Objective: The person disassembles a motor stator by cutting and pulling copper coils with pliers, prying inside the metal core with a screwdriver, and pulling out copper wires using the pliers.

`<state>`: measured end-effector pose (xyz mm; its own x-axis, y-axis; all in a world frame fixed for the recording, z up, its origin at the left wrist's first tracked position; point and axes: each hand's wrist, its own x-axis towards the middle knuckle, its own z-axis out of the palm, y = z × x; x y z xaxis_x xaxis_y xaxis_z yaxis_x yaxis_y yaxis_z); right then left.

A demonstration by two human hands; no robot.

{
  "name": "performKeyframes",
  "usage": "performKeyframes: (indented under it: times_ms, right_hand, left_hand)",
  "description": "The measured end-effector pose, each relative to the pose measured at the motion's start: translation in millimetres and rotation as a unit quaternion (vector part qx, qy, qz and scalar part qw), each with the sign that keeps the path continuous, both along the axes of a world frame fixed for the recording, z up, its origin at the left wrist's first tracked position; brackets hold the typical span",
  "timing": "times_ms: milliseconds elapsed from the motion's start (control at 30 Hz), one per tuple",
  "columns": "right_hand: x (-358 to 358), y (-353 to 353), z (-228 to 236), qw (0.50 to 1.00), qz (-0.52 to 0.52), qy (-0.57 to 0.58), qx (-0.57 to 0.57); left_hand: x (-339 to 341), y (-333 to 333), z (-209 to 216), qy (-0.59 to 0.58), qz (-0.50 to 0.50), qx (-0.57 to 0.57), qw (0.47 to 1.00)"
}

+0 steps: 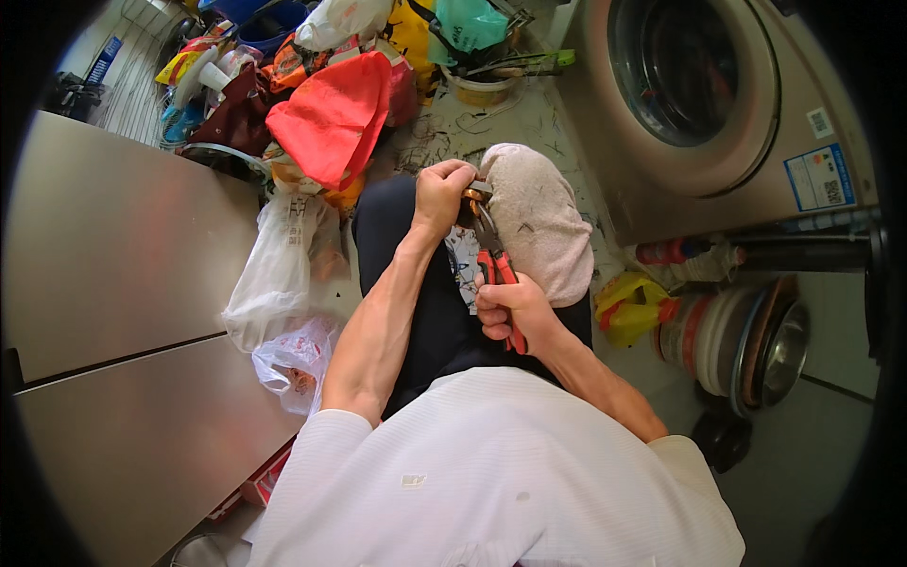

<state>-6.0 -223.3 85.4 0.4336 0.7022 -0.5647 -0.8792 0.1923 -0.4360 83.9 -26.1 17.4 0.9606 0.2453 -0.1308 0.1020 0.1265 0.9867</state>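
My right hand point(520, 310) is wrapped round the red handles of a pair of pliers point(497, 265). The plier jaws point away from me and meet a small copper-coloured and grey metal part point(475, 197). My left hand point(440, 197) pinches that part from the left, its fingertips partly hidden. Both hands are above my lap, between my knees. A pale pink towel point(537, 222) covers my right knee, with dark bits of scrap on it. Below the pliers a printed white sheet or cloth point(463, 265) lies between my dark trouser legs.
A washing machine point(694, 104) stands at the far right, and a metallic cabinet or fridge point(123, 255) at the left. Ahead is a heap of bags with a red bag point(335, 118). Wire scraps litter the floor point(453, 132). Stacked basins point(727, 340) sit at the right.
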Motion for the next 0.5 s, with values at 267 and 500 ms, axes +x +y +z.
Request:
performKeyframes:
  times_ms: [267,500]
  right_hand:
    - [1.4,-10.6,13.9,0.999,0.013,0.026,0.013]
    - [-11.0,10.3,14.6,0.958,0.039,-0.166,-0.230]
  left_hand:
    - [3.1,-2.3,1.6,-0.001,-0.021,-0.066,0.998]
    - [-3.3,-1.5,3.3,0.004,0.011,0.011,1.000]
